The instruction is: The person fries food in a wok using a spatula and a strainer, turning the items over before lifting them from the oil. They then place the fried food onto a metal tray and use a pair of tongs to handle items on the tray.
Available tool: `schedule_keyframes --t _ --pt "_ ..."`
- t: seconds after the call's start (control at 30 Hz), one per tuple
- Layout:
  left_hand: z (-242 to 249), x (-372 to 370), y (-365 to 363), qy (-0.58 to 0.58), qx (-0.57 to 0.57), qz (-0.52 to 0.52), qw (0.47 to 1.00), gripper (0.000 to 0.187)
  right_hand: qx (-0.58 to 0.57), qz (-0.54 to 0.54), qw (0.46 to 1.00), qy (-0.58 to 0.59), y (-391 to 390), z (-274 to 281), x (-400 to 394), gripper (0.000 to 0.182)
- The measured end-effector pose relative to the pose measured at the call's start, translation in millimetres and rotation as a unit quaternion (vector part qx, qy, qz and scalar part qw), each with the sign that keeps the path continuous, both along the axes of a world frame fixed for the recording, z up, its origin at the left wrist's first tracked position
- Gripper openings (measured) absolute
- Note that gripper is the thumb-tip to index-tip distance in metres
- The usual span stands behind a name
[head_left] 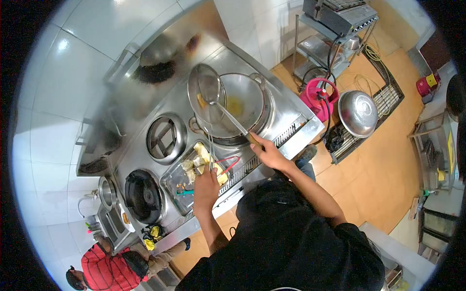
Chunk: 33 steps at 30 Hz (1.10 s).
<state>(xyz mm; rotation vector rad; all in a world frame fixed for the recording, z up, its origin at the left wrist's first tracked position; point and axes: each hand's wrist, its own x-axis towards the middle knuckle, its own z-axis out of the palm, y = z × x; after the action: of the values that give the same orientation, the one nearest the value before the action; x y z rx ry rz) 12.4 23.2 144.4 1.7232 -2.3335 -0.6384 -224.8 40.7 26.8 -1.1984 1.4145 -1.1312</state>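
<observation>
My right hand is closed on the wooden handle of a large metal strainer, whose round bowl is above the left side of a big wok. A yellowish piece shows at the strainer. Yellowish liquid lies at the bottom of the wok. My left hand grips long thin metal tongs that point up toward the strainer. Just beyond that hand, a metal tray holds pale yellow pieces, a green-handled tool and something with a red handle.
An open burner ring and a black pan sit left on the steel stove. Another person in a red top is at lower left. A pink gas cylinder and metal bowl stand right, near a floor grate.
</observation>
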Motion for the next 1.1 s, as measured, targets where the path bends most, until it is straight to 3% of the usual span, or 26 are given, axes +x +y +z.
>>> schedule_keyframes --t 0.07,0.1,0.33,0.43,0.6,0.73,0.8,0.93,1.1 --pt "17 -5 1 0.001 0.001 0.001 1.0 0.028 -0.026 -0.015 0.999 -0.026 -5 9 2 0.052" --pt "11 -2 0 0.007 -0.043 -0.017 0.999 0.026 -0.03 -0.02 0.999 -0.025 -6 17 2 0.05" --pt "-7 1 -3 -0.052 -0.01 -0.017 0.998 0.034 0.001 -0.01 1.0 -0.014 5 -7 -4 0.051" --pt "-10 -1 -2 -0.058 0.081 0.018 0.995 0.039 0.0 -0.004 1.0 0.022 11 -18 -3 0.051" --pt "5 -4 5 0.002 -0.006 -0.006 1.0 0.033 -0.005 0.005 1.0 -0.001 4 9 -3 0.051" --pt "21 -12 4 0.0 0.026 0.015 1.0 0.028 -0.038 -0.018 0.999 0.003 1 15 -1 0.05" --pt "5 -9 3 0.005 -0.012 -0.009 1.0 0.027 0.021 -0.015 0.999 -0.043 2 13 -2 0.053" --pt "-12 -11 6 0.067 0.016 -0.009 0.998 0.024 0.012 -0.01 1.0 0.017 9 -10 -4 0.051" --pt "-4 -16 11 0.088 0.03 0.022 0.995 0.022 0.037 0.004 0.999 -0.009 10 3 -4 0.05"
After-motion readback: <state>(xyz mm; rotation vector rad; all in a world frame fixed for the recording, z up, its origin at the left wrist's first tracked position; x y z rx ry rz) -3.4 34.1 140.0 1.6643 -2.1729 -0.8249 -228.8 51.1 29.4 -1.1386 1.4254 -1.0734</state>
